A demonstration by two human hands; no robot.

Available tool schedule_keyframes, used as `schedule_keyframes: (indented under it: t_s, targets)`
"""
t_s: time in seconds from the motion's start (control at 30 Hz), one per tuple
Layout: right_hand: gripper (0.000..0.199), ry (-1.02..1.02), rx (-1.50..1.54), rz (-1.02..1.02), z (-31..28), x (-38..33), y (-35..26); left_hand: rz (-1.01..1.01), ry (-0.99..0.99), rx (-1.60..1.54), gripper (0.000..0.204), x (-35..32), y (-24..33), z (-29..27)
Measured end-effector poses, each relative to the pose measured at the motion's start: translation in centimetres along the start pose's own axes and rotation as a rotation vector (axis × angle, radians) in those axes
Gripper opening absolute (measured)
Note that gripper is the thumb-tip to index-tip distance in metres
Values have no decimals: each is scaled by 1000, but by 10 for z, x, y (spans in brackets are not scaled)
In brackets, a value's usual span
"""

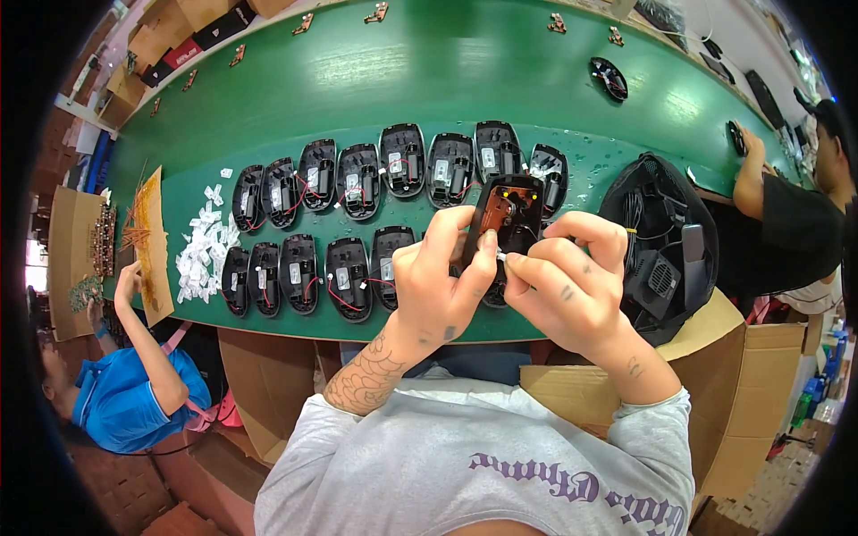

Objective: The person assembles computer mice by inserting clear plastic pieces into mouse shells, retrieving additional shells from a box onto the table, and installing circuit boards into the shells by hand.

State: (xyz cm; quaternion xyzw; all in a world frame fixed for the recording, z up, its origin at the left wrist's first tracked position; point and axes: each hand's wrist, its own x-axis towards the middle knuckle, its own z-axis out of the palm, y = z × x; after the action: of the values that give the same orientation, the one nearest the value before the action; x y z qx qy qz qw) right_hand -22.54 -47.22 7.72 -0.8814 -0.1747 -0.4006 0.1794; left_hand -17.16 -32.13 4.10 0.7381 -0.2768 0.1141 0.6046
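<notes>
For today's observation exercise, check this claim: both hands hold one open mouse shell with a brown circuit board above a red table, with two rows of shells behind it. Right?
Not quite. The table is green, not red, as the head view shows. The left hand and right hand do hold the mouse shell with its brown circuit board, two rows of shells behind.

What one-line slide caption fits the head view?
Both hands, left and right, hold a black mouse shell above rows of shells.

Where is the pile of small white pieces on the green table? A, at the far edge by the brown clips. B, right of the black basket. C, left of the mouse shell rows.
C: the white pieces lie left of the mouse shells, apart from the hands.
</notes>
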Motion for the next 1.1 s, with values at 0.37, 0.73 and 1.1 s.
schedule_keyframes:
  t_s: [0.37, 0.73, 1.1]
  targets:
    - [23, -111, -102, -20, -5, 2, -8, 193, -1, 214, 30, 0, -3, 5]
    - [17, -2, 119, 96, 4, -1, 9, 116, -88, 186, 23, 16, 9, 0]
    - [13, -58, 404, 338, -12, 32, 39, -127, -267, 141, 15, 69, 33, 5]
